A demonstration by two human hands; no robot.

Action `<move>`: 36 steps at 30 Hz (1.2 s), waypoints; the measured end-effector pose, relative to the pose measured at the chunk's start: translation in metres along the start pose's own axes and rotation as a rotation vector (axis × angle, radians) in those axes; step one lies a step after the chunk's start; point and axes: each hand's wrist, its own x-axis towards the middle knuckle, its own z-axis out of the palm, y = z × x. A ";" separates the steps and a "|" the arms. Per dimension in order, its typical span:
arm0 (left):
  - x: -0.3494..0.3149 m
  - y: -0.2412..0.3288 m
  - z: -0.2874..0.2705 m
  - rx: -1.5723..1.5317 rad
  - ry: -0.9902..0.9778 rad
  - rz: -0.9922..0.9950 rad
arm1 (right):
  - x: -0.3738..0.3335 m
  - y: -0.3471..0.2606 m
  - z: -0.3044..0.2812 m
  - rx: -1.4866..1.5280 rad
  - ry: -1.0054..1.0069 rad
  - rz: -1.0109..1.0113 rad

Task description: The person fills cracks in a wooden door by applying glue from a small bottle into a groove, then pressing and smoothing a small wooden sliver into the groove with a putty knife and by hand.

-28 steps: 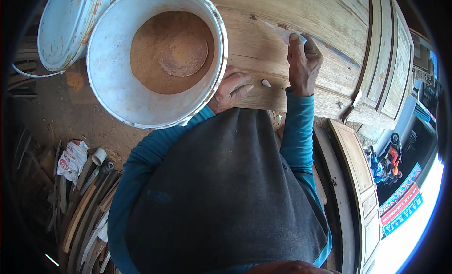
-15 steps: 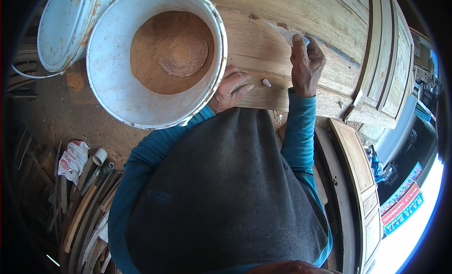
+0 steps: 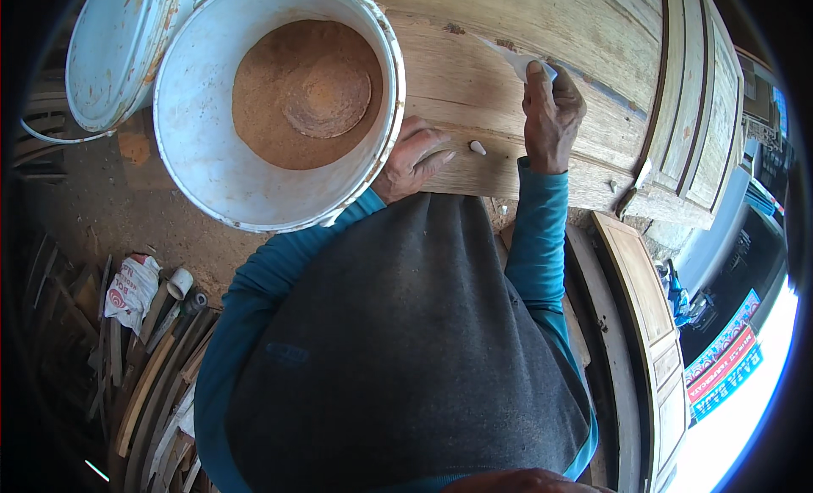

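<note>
My right hand (image 3: pixel 555 116) is closed around a small white squeeze bottle (image 3: pixel 518 64), thumb and fingers pinching it. Its narrow tip points left, over a dark seam in a pale wooden door panel (image 3: pixel 474 78); whether the tip touches the wood I cannot tell. On the panel's near edge rests my left hand (image 3: pixel 412 161), fingers and thumb apart and nothing visible in it. The white bucket partly hides that hand. Between my hands lies a small white cap-like piece (image 3: pixel 478 147).
A white bucket (image 3: pixel 190 112) holding brown powder and a round disc stands at upper left, beside a stained white lid (image 3: pixel 114 61). A knife-like tool (image 3: pixel 633 191) lies at the panel's right edge. Timber offcuts (image 3: pixel 152 366) are piled lower left; another panel (image 3: pixel 648 290) stands lower right.
My hands and the bottle stay almost in place. The bucket appears shifted very slightly left in the view.
</note>
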 end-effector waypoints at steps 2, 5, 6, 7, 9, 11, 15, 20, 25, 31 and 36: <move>0.001 0.002 -0.001 -0.007 -0.003 -0.003 | 0.000 0.000 0.000 0.027 0.003 -0.004; 0.000 0.002 -0.001 -0.011 -0.002 -0.008 | -0.001 -0.002 0.002 0.062 0.012 0.000; 0.000 0.002 0.000 -0.011 0.000 -0.010 | -0.001 -0.003 0.003 0.073 0.016 0.004; 0.000 0.002 0.000 -0.010 0.003 -0.007 | -0.001 -0.006 0.003 0.068 0.013 0.011; 0.001 0.002 0.000 -0.006 0.010 -0.003 | -0.001 -0.011 0.003 0.057 0.003 0.026; 0.000 0.002 0.000 -0.012 0.009 -0.008 | 0.000 -0.009 0.003 0.053 -0.003 0.021; 0.000 0.002 0.000 -0.009 0.008 -0.007 | 0.000 -0.007 0.001 0.004 0.002 0.017; 0.001 0.001 -0.001 -0.021 0.001 0.007 | 0.000 -0.008 0.005 0.013 0.007 -0.023; 0.000 0.000 -0.001 -0.019 0.007 0.010 | 0.002 -0.002 0.004 -0.001 0.006 -0.050; 0.001 0.001 -0.001 0.000 -0.005 0.009 | 0.003 0.001 0.000 -0.004 0.006 -0.038; 0.002 0.001 -0.003 0.010 -0.012 0.016 | 0.002 -0.002 0.002 -0.001 -0.002 -0.032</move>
